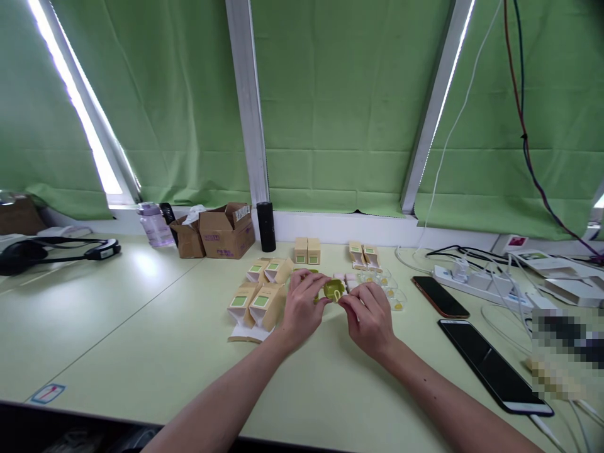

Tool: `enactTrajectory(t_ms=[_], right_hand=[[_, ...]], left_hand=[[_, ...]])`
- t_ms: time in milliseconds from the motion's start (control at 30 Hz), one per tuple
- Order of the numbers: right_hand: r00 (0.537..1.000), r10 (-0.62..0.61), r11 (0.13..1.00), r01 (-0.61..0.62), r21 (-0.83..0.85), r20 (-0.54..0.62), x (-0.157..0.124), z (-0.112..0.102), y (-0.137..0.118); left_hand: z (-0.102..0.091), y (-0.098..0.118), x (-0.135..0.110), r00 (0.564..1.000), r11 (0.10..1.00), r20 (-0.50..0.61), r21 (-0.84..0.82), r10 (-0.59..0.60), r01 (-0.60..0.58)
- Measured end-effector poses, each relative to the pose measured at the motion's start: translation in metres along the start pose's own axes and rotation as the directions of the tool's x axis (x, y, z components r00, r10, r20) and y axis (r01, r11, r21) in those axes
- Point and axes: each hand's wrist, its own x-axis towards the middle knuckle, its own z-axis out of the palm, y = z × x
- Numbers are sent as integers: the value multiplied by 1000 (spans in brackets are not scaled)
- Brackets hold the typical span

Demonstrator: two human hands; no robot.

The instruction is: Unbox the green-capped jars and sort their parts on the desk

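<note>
A small olive-green, cup-like piece with a pale yellow loop on it is held up over the table. The fingers of my left hand are closed on its left side. At its lower right edge, the thumb and fingertips of my right hand pinch it close to the loop. More green pieces show partly behind my left hand. Left of that hand stand several open kraft-paper boxes with green labels. Beyond my right hand lie clear plastic pieces with yellow bits and pale pink blocks, partly covered.
Two closed small boxes and two open ones stand farther back. To the right are two phones and a power strip with cables. A cardboard carton, black cylinder and bottle stand by the wall.
</note>
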Motion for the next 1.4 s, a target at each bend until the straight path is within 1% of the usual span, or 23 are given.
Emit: enactTrajectory(t_ms=[133, 300, 400, 533, 633, 733, 800, 833, 1000, 1100, 1233, 1400], right_hand=[[1000, -12, 1000, 12, 15, -15, 1, -1, -5], [1000, 3, 999, -2, 49, -4, 0, 0, -2], [998, 45, 997, -47, 65, 34, -1, 4, 4], [985, 98, 995, -102, 20, 143, -2, 19, 14], [953, 136, 991, -127, -50, 269, 1, 33, 19], [890, 188, 979, -137, -150, 416, 8, 47, 22], [851, 217, 968, -125, -216, 479, 13, 56, 22], [840, 223, 965, -119, -233, 494, 15, 60, 21], [826, 234, 960, -112, -258, 513, 19, 75, 16], [820, 245, 955, -112, -275, 518, 16, 80, 15], [810, 264, 948, -118, -296, 524, 13, 84, 15], [790, 296, 940, -139, -313, 537, 13, 83, 14]], left_hand=[[-2, -10, 2, 997, 998, -56, 4, -62, 62], [-4, -12, 5, 984, 992, -125, 1, -123, 125], [-5, -13, 6, 968, 983, -172, -12, -183, 183], [-5, -17, 8, 940, 964, -213, -40, -265, 263], [-5, -20, 8, 920, 950, -238, -76, -311, 301], [-4, -20, 8, 907, 941, -252, -101, -337, 322], [-5, -19, 8, 905, 938, -249, -110, -346, 328], [-5, -18, 8, 904, 937, -246, -115, -350, 331], [-6, -17, 9, 901, 931, -236, -128, -364, 342], [-6, -17, 9, 905, 937, -246, -121, -348, 327], [-6, -16, 9, 909, 942, -249, -113, -336, 317], [-7, -14, 10, 901, 929, -229, -124, -370, 350]])
